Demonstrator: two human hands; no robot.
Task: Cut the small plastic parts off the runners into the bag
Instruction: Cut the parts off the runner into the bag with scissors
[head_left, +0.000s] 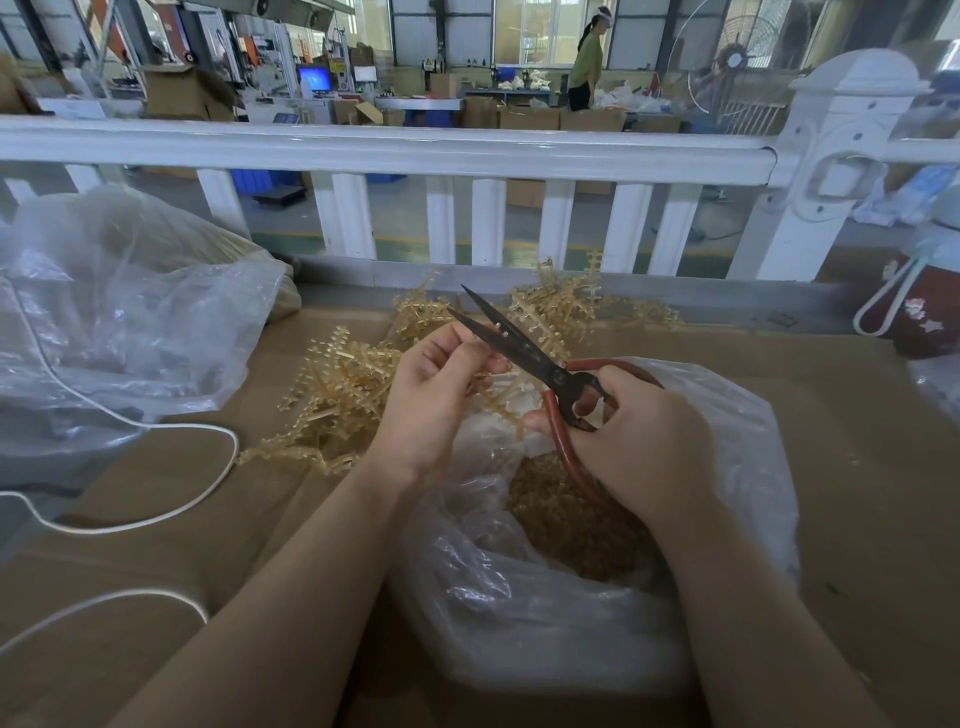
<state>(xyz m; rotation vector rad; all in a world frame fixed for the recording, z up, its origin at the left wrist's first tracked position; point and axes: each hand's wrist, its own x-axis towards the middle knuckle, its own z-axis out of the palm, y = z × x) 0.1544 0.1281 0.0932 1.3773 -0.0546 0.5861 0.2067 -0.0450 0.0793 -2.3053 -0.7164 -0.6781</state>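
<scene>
- Head view: the clear bag (727, 467) sits open on the cardboard-covered bench (857, 441), right under both hands, and its bottom already holds a good heap of cut parts (571, 525), small amber bits. I'd say a fair share of the job is done.
- What is left lies behind the hands: a loose pile of runners (343, 384) spreads across the cardboard up to the white railing (415, 150), so plenty of cutting remains.
- The runners look like thin, pale amber, see-through sticks with short side branches, like little combs or ferns, tangled over one another.
- The left hand (431, 395) has its fingers curled, pinching 1 runner piece at the fingertips, held up against the blades; the piece itself is mostly hidden.
- The right hand (639, 441) grips the scissors (519, 348), fingers curled through the red handle loops. The dark blades stand apart, pointing up and away, above the bag's mouth.
- To the left a second, larger plastic sack (130, 312) lies crumpled, with a white cord (156, 426) trailing beside it.
</scene>
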